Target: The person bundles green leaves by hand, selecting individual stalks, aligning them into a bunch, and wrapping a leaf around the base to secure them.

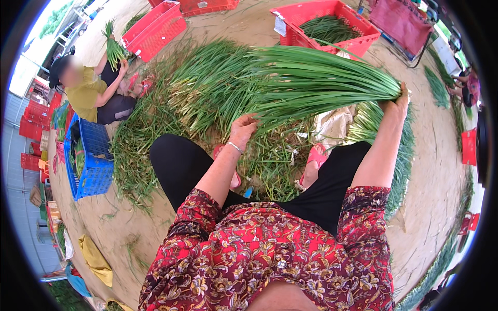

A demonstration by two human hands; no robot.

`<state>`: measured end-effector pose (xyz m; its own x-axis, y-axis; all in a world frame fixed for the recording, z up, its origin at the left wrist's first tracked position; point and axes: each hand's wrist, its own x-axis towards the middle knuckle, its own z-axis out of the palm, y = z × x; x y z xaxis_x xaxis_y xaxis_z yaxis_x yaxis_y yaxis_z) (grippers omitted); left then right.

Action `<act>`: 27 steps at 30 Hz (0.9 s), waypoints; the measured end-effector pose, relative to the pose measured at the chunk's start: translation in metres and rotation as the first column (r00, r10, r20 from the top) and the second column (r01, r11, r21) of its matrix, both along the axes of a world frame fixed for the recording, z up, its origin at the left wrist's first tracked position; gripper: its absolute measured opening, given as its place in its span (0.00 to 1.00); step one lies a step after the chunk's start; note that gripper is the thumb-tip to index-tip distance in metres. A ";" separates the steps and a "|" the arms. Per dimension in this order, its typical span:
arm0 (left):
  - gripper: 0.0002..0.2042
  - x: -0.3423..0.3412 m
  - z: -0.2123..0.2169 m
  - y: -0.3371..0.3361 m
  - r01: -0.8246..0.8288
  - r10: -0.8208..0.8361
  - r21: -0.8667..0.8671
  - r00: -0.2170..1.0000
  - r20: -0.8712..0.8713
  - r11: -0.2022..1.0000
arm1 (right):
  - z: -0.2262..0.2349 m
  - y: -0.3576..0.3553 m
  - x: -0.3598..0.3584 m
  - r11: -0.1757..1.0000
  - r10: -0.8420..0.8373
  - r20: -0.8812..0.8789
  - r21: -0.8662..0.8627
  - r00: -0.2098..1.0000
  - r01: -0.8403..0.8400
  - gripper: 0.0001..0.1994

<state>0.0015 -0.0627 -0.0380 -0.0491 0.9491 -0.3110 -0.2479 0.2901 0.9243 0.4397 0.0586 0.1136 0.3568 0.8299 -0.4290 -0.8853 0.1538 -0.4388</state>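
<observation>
I hold a bunch of garlic chives [321, 78] aloft beyond the knees [171, 150], right hand [396, 101] clasped around one end; whether the left hand [243, 132], curled near the other, pinches any, I cannot tell. Aligned chives [364, 123] at right seem done; a large heap [199, 78] remains.

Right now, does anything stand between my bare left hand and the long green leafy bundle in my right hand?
Nothing visible does. The bare left hand is close beside the long green leafy bundle, at its leaf tips; contact is unclear. The right hand grips its stem end. The green, pale-stemmed heap lies lower, not between.
</observation>
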 end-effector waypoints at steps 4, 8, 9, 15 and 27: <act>0.15 -0.005 -0.007 -0.001 -0.019 0.019 -0.015 1.000 -0.009 1.000 | 0.010 -0.007 -0.010 0.999 -0.039 0.052 -0.006 0.998 0.039 0.21; 0.16 -0.004 -0.008 0.001 -0.059 0.056 -0.112 0.998 -0.026 0.992 | 0.011 -0.006 -0.013 0.998 -0.031 0.062 -0.054 0.998 0.034 0.21; 0.17 -0.002 -0.006 0.001 -0.054 0.051 -0.117 0.998 -0.030 0.992 | 0.006 -0.004 -0.007 0.999 -0.024 0.045 -0.028 0.999 0.025 0.21; 0.20 -0.003 -0.003 -0.001 -0.024 0.024 -0.087 1.000 -0.003 0.996 | -0.002 0.002 0.005 0.999 0.016 0.019 -0.036 1.000 -0.016 0.19; 0.09 -0.001 -0.024 0.008 -0.214 0.220 -0.166 0.975 0.020 0.963 | -0.003 0.003 0.005 0.998 0.063 0.080 -0.027 0.995 -0.061 0.19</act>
